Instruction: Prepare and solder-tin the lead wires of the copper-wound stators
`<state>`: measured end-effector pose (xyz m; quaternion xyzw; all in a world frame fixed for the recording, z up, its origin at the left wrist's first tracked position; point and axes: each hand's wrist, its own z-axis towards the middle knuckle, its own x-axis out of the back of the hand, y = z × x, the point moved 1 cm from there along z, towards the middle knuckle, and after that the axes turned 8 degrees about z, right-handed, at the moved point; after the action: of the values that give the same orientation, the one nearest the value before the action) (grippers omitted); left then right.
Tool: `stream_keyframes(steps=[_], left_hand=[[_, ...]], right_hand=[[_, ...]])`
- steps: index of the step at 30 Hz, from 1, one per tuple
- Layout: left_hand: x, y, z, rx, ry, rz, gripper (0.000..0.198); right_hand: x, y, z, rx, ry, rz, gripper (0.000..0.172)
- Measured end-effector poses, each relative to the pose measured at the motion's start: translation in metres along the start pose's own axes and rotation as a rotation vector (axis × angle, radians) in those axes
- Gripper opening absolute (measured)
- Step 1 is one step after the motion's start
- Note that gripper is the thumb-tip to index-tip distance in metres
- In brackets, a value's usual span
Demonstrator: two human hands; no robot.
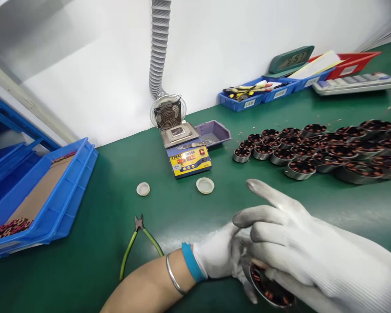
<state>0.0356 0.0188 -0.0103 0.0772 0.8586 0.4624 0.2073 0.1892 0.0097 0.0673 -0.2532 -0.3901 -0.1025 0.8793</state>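
Near the bottom of the head view is a motor stator [273, 292], a metal ring with copper windings inside, tilted and partly covered by my hands. My left hand [220, 254], in a white glove with a blue cuff, reaches around its left side with darkened fingertips. Over its top right lies my right hand [280, 234], also gloved in white, its thumb and lower fingers closed at the stator and its index finger stretched out to the left. The right fingertips' exact contact is hidden. Diagonal cutters [138, 224] with green handles lie open left of my left forearm.
Several similar stators [299, 169] stand grouped at right. A yellow-blue solder pot [190, 161] sits under a fan hood [167, 114], with two white lids [205, 185] before it. Blue bins [74, 187] stand left; tool trays [244, 103] and a clock [289, 61] are behind.
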Motion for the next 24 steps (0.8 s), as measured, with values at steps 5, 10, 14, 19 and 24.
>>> stream_keyframes(steps=[5, 10, 14, 19, 24], left_hand=[[0.005, 0.009, -0.023, -0.097, -0.189, 0.183, 0.030], [0.006, 0.019, -0.030, -0.459, 0.246, 0.301, 0.037], [0.004, 0.011, -0.018, -0.727, 0.698, 0.284, 0.041], [0.004, 0.002, -0.013, -0.768, 0.684, 0.113, 0.060], [0.000, -0.015, -0.035, -0.632, 0.499, 0.256, 0.073]], right_hand=[[0.018, 0.009, -0.003, 0.114, -0.033, -0.033, 0.021], [0.022, 0.041, -0.007, -0.490, 0.092, 0.363, 0.034], [0.014, 0.068, -0.012, -0.982, 0.386, 0.749, 0.052], [-0.033, 0.046, -0.025, -0.710, 0.122, 0.398, 0.051], [-0.071, 0.024, -0.029, -0.456, 0.152, 0.193, 0.063]])
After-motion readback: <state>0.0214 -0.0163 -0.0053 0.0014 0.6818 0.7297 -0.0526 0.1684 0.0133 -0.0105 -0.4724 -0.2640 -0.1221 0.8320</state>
